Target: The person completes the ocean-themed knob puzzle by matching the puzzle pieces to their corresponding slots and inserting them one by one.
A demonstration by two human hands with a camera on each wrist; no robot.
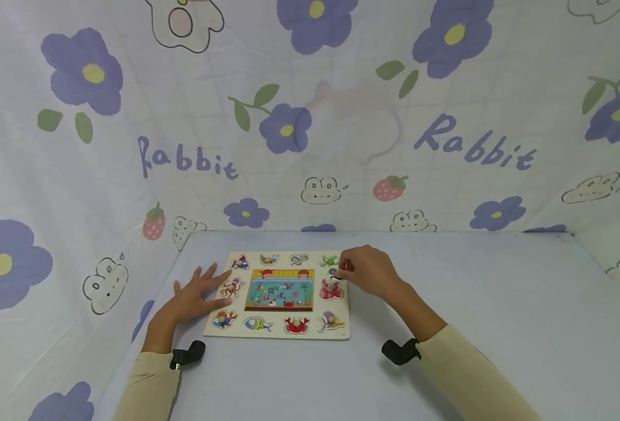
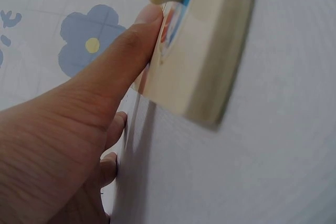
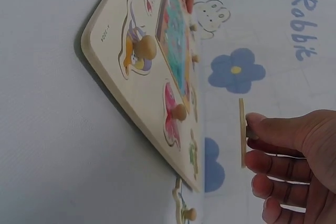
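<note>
A wooden peg puzzle board (image 1: 236,332) lies flat on the table, with an aquarium picture (image 1: 281,292) at its middle. Around it sit knobbed sea-animal pieces, among them a red crab (image 1: 296,325), a striped fish (image 1: 258,324) and an octopus (image 1: 231,288). My left hand (image 1: 191,297) rests at the board's left edge, fingers spread; its thumb touches the edge in the left wrist view. Over the board's upper right corner, my right hand (image 1: 369,271) pinches a thin puzzle piece (image 3: 242,132) by its knob. That piece is edge-on in the right wrist view, clear of the board.
Another knobbed piece (image 3: 178,200) shows beyond the board's far corner in the right wrist view. The white table (image 1: 478,304) stretches away to the right. A patterned cloth (image 1: 352,128) hangs behind and at the sides.
</note>
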